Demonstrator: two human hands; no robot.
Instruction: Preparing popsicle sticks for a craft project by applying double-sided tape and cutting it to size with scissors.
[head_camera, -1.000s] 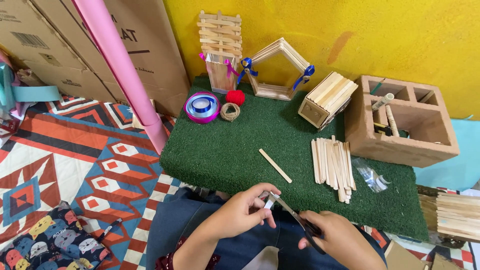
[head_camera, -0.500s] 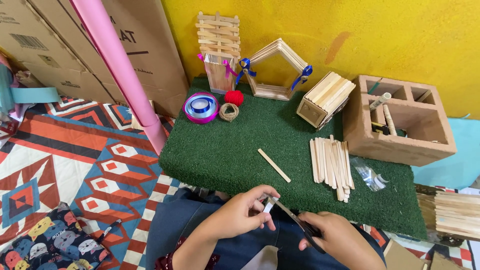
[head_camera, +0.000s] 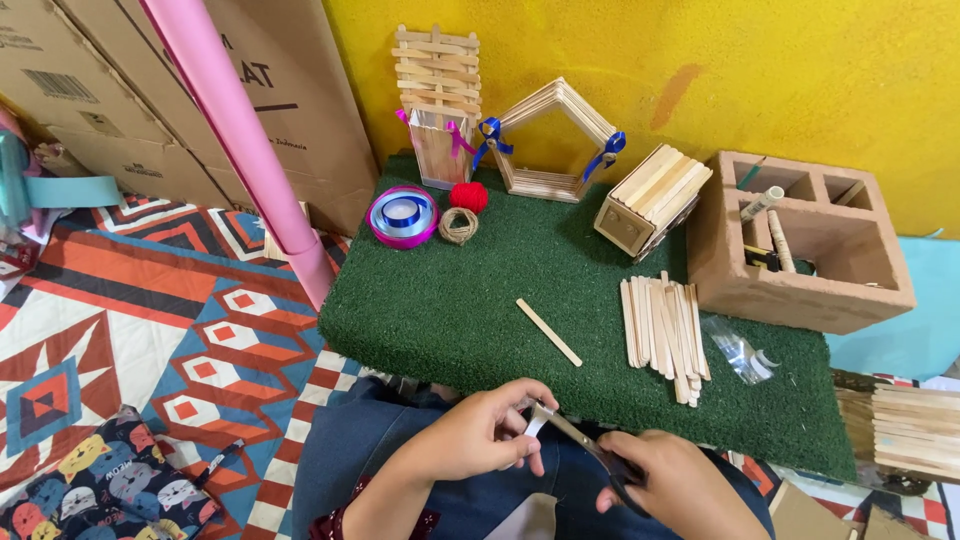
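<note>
Scissors, metal-bladed, gripped by right hand; left hand pinches a small pale strip

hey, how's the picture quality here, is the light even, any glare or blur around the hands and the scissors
Head view: soft, even light, with no hard shadows on the green mat and no glare; the yellow wall looks evenly lit. The left hand and right hand are reasonably sharp, but the scissors are small and partly hidden, and the right hand is cropped at the bottom edge. Straight lines bend slightly near the corners.
</note>
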